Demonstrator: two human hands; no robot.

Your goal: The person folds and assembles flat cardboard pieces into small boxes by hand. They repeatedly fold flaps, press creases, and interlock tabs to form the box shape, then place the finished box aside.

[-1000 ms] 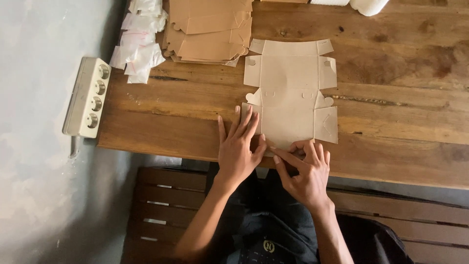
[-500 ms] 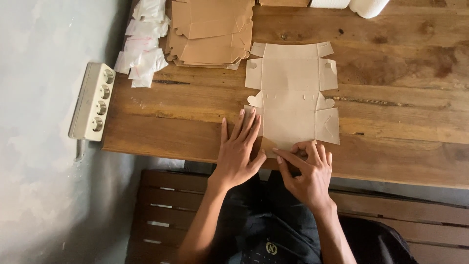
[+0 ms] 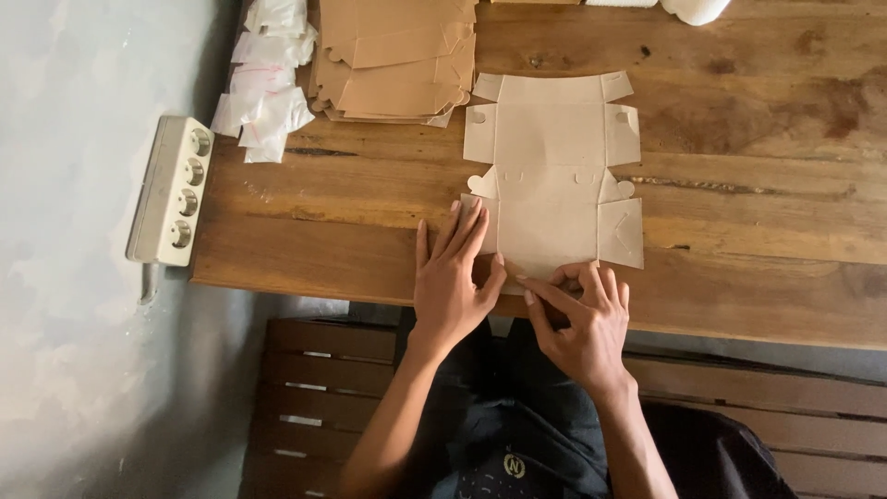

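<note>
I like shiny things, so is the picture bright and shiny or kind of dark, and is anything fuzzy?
Head view: soft, dim daylight with no glare; the wooden table looks matte. Faint shadows sit under the left hand and right hand on the flat cardboard box blank. All fairly sharp; the white object at the top edge is cut off.

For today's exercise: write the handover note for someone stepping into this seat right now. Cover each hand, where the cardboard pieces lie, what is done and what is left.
Left hand: flat, palm down, pressing the near left corner of the flat box blank.
Right hand: fingertips pinching the blank's near edge at the wooden table edge.
The blank lies unfolded, side flaps spread out. A stack of brown blanks sits at the far left, small white packets beside it.
Done: one blank laid out.
Left: all panels look flat; the near-edge fold seems only begun.
</note>
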